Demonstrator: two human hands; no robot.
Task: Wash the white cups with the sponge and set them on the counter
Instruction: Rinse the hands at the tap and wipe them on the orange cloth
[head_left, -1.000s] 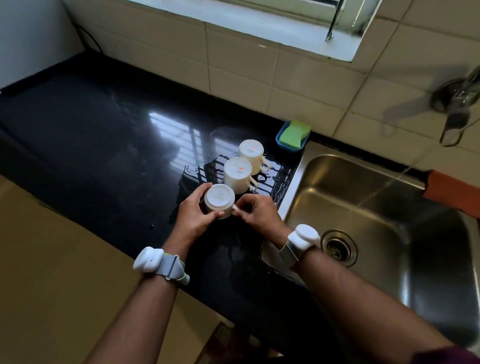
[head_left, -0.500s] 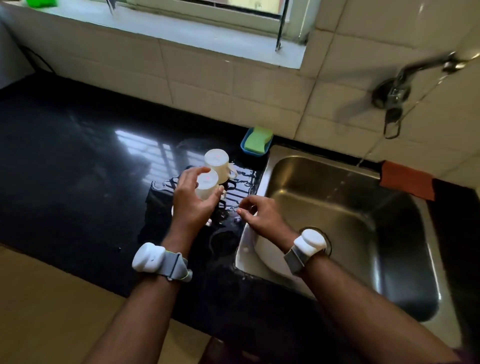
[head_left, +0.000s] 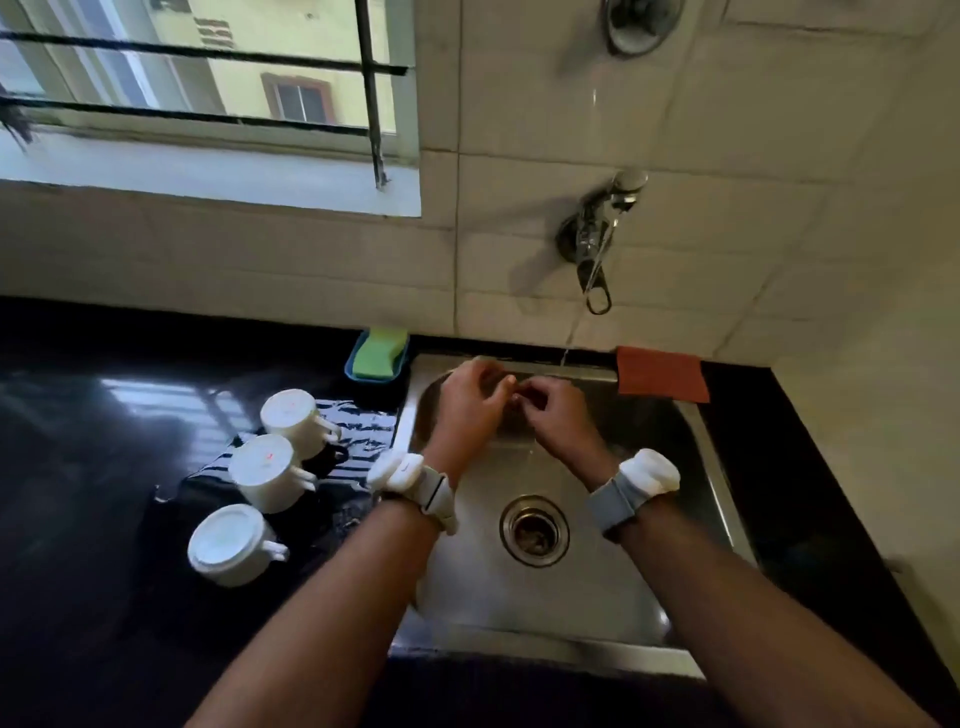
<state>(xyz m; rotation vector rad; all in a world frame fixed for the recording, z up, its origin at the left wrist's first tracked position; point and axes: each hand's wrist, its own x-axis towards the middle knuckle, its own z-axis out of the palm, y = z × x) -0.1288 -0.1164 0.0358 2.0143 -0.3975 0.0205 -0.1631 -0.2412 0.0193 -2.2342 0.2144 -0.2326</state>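
From the head camera, three white cups (head_left: 270, 470) stood upside down in a row on the black counter (head_left: 78, 519), left of the sink (head_left: 571, 597). The left hand (head_left: 470, 402) and right hand (head_left: 556, 410) met over the sink, fingers loosely curled and empty, while the green sponge (head_left: 379, 351) sat in its blue tray beside the basin.

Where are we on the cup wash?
Looks nearly done: three white cups sit upside down on the black counter, and the sponge is in its tray. In hand: nothing; left hand and right hand meet over the sink by the thin tap stream. Left: no cup shows in the sink.
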